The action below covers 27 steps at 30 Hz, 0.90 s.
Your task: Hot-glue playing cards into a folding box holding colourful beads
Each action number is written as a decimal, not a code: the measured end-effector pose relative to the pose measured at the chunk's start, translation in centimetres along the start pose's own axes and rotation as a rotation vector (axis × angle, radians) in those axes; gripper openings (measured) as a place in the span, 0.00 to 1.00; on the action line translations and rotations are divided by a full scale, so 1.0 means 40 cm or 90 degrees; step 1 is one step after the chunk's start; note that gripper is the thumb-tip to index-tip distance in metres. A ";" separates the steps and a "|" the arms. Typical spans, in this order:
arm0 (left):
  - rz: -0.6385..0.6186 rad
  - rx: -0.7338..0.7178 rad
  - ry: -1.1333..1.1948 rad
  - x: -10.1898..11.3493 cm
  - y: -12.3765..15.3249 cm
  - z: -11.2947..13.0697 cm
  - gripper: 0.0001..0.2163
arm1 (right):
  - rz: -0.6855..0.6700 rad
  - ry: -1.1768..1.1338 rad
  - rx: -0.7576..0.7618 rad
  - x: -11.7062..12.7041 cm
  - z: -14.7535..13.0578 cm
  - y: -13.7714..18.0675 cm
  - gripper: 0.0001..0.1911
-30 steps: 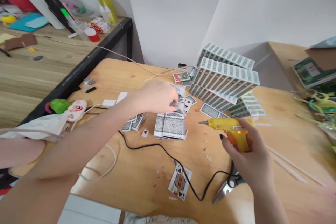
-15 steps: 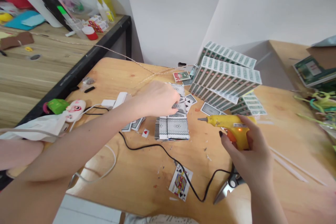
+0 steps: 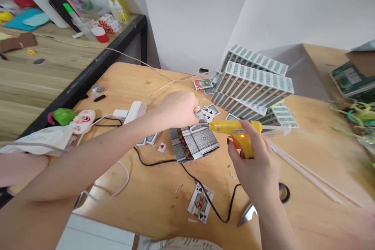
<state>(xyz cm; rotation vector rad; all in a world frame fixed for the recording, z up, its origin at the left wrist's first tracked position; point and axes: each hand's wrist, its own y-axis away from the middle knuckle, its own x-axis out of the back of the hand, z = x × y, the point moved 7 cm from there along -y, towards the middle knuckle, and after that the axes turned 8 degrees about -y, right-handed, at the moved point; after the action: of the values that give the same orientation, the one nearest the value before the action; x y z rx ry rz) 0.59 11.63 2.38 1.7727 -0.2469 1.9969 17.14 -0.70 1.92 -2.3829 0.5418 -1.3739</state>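
On the desk [image 3: 152, 199], near its middle, our card block [image 3: 195, 143] stands tilted, not flat. Our left hand [image 3: 175, 109] pinches its top edge, fingers closed tight on it. Our right hand [image 3: 254, 168] wraps around the yellow glue gun [image 3: 234, 127], whose tip sits just beside those fingers. We think the hot tip could burn them, or glue could drip, if the block slips.

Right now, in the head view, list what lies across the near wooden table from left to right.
From the left: green toy → white plug block → left hand pinching the folded card block → yellow glue gun in the right hand → clear glue sticks.
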 end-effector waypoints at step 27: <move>-0.022 0.019 -0.012 0.002 0.003 0.004 0.07 | -0.085 0.016 0.055 -0.010 -0.039 -0.013 0.22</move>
<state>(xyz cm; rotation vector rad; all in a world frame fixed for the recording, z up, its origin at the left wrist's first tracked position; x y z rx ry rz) 0.69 11.48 2.48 1.8028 -0.1913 1.9707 15.68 -0.22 2.61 -2.3723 0.3267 -1.4544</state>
